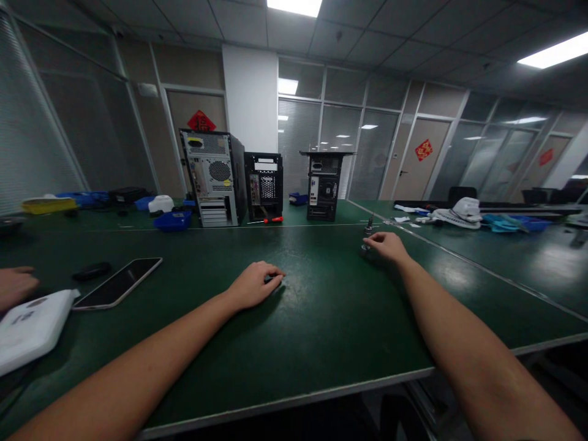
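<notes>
My left hand point(254, 283) rests on the green table point(321, 318) near its middle, fingers curled together over something small and dark that I cannot make out. My right hand point(388, 247) reaches further out to the right, its fingertips pinched at a small metal part point(367, 237) standing on the table. Three computer cases stand at the far side: a grey one point(212, 177), a black open one point(263, 186) and a black one point(324, 185) with a panel on top. A red-handled screwdriver point(271, 220) lies in front of the middle case.
A smartphone point(118, 283) and a small dark object point(92, 271) lie at the left, beside a white device point(30, 327). Another person's hand point(15, 285) shows at the left edge. Blue trays point(172, 220) and white items point(462, 213) sit further back.
</notes>
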A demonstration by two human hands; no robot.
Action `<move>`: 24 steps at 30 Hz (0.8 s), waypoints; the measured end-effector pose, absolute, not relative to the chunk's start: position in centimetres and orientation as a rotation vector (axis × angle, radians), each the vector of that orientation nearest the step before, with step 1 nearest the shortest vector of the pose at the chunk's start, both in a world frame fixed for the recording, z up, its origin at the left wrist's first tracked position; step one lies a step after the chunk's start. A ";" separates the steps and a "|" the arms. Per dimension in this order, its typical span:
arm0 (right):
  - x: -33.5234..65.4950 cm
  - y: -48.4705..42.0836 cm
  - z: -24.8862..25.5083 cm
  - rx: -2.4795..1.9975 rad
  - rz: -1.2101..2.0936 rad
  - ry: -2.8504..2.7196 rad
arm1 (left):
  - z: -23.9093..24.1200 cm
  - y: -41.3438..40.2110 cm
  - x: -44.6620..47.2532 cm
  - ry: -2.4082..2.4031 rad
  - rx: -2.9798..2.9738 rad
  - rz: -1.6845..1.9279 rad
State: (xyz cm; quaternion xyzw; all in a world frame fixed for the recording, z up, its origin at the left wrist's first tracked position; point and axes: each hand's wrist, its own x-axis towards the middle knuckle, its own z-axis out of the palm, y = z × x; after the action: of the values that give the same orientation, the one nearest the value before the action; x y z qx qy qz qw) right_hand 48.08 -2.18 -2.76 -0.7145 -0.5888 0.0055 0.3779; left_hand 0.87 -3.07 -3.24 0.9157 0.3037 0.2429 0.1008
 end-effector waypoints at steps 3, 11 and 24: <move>48.0 -2.4 -2.6 -1.828 -0.003 -1.529 | -3.3 -3.0 0.9 0.896 2.709 0.719; 48.0 -2.6 -2.5 -1.824 0.015 -1.549 | -3.4 -2.9 0.8 0.898 2.697 0.721; 48.3 -1.8 -2.8 -1.927 -0.073 -1.614 | -3.4 -3.0 0.9 0.890 2.712 0.725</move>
State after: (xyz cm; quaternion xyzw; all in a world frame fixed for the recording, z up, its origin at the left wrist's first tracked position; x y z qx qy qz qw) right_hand 48.25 -1.80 -2.80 -0.7290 -0.6105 -0.0276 0.3085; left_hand 0.91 -2.95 -3.38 0.9165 0.3006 0.2449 0.0982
